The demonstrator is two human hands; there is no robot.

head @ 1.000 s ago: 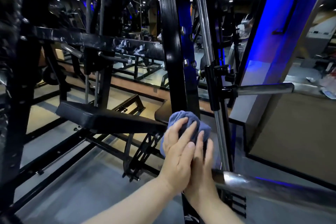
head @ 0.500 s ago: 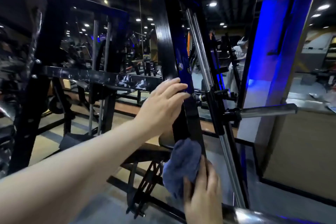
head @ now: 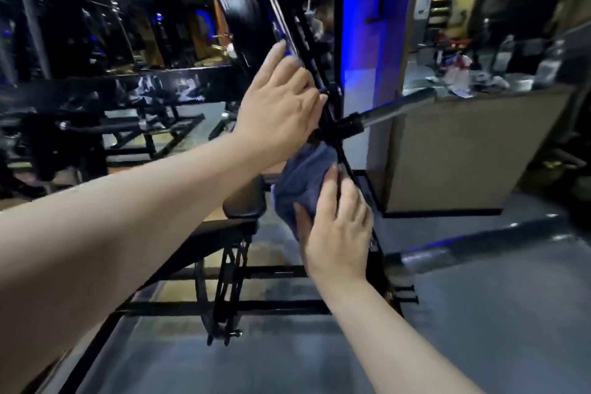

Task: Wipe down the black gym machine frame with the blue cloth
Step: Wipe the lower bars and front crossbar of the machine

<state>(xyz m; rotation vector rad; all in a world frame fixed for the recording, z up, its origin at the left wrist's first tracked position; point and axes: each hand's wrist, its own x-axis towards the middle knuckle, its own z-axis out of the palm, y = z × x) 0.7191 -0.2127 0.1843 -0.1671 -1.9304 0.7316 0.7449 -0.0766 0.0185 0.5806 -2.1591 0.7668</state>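
Note:
The black gym machine frame (head: 243, 6) rises as a slanted upright through the middle of the head view, blurred by motion. My left hand (head: 281, 99) rests against the upright with its fingers fairly straight, the index finger pointing up. Just below it the blue cloth (head: 303, 179) is bunched against the upright. My right hand (head: 335, 227) holds the cloth there, fingers laid over its lower right part and the thumb on its left side. The frame behind both hands is hidden.
A chrome bar (head: 396, 109) sticks out to the right from a black collar on the upright. A black padded bench (head: 243, 201) stands left of the cloth. A counter (head: 463, 150) with clutter stands at the right, beside a blue-lit pillar (head: 361, 41).
The view has swung and tilted. My left hand left the cloth, rose and now rests on the upright above it. My right hand keeps the cloth against the frame, a little higher up.

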